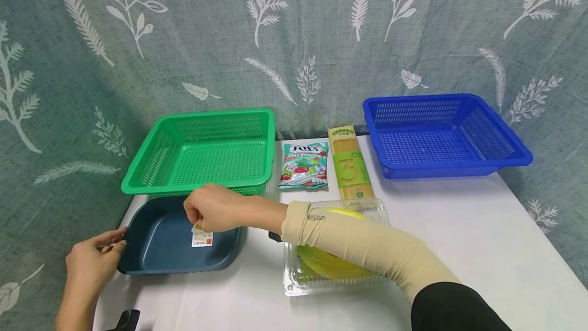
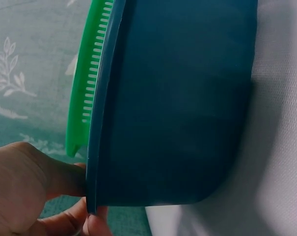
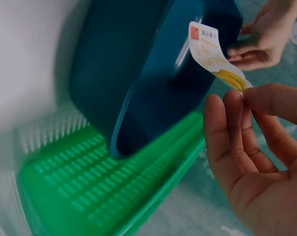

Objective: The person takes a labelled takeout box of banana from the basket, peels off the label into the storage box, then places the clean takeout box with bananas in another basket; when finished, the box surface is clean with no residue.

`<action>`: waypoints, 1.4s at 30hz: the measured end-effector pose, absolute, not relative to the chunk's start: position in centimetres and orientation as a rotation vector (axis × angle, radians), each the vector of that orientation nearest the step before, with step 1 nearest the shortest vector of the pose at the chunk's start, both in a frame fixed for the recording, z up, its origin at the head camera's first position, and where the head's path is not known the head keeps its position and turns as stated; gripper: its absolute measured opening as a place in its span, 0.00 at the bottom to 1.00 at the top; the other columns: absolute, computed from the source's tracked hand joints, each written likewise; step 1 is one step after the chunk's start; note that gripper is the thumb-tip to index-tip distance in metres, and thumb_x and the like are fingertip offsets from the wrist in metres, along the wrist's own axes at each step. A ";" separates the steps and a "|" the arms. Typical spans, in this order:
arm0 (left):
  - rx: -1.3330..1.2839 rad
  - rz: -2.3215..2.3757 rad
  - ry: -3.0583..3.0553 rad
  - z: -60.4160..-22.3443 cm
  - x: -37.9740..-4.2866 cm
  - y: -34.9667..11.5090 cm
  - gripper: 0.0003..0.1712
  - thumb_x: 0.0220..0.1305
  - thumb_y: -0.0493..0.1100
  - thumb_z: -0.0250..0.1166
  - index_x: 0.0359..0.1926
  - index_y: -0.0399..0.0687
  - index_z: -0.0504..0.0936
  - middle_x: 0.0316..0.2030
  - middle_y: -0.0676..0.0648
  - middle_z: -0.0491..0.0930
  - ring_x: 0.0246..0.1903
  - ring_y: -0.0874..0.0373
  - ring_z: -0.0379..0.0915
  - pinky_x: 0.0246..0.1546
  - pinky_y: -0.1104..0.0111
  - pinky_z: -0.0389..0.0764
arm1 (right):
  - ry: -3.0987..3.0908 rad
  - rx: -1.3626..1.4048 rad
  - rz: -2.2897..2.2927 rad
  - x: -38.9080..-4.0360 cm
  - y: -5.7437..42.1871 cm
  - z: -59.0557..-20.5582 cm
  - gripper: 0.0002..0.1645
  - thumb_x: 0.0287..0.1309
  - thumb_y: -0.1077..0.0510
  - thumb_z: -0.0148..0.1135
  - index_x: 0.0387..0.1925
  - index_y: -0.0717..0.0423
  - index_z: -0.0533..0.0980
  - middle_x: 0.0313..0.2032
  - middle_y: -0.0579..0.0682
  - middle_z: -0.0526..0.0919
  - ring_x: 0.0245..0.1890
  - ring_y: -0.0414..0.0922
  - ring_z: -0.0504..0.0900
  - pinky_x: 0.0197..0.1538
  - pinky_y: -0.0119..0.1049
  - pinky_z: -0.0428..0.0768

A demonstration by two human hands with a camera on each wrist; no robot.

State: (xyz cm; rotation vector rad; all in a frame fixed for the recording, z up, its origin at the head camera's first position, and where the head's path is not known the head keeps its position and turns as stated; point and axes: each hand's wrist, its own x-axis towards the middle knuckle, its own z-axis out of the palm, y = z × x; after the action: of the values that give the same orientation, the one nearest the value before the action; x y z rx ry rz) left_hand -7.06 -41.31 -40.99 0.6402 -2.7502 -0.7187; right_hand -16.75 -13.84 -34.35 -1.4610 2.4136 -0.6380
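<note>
Between thumb and fingertips, my right hand [image 1: 213, 208] pinches a small white label [image 3: 205, 48] with a yellow banana picture and a red square mark. The label hangs over the dark blue basin [image 1: 161, 244], slightly curved in the right wrist view. My left hand [image 1: 94, 259] grips the basin's left rim, thumb on one side and fingers on the other, as the left wrist view [image 2: 91, 162] shows. Beneath my right forearm lies a clear plastic clamshell box [image 1: 294, 275] with something yellow and green inside, partly hidden by the sleeve.
A green basket [image 1: 220, 165] stands behind the basin, and a blue basket [image 1: 422, 142] sits at the back right. Between them lie a Fox's candy bag [image 1: 304, 165] and a pack of noodles [image 1: 351, 165]. A patterned curtain [image 1: 317, 24] hangs behind the white table [image 1: 450, 239].
</note>
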 end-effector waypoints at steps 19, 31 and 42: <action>0.688 -0.744 -2.761 -41.0 -6.9 -40.9 0.18 0.66 0.34 0.62 0.56 0.33 0.83 0.54 0.25 0.76 0.50 0.33 0.78 0.25 0.76 0.69 | 2.471 -1.436 -0.323 -14.9 -17.4 -37.0 0.16 0.63 0.65 0.63 0.22 0.48 0.70 0.18 0.42 0.65 0.20 0.36 0.60 0.23 0.25 0.60; 0.699 -0.752 -2.745 -41.1 -6.9 -40.8 0.18 0.66 0.34 0.63 0.55 0.34 0.83 0.54 0.26 0.77 0.50 0.36 0.79 0.21 0.83 0.64 | 2.517 -1.378 -0.103 -15.6 -18.2 -39.3 0.04 0.66 0.59 0.64 0.35 0.46 0.78 0.27 0.40 0.74 0.26 0.35 0.72 0.27 0.26 0.68; 0.713 -0.753 -2.722 -41.2 -6.9 -40.6 0.18 0.67 0.34 0.63 0.56 0.34 0.83 0.52 0.27 0.79 0.50 0.35 0.79 0.20 0.83 0.63 | 2.534 -1.324 -0.069 -16.9 -17.6 -40.1 0.04 0.65 0.59 0.64 0.37 0.45 0.79 0.27 0.42 0.73 0.24 0.38 0.65 0.25 0.30 0.63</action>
State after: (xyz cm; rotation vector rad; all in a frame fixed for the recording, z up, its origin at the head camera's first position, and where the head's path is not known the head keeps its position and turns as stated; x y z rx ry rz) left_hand -6.92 -40.61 -41.21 0.7128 -2.7221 -0.7527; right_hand -16.88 -17.57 -40.06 -1.3239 2.5339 -0.0692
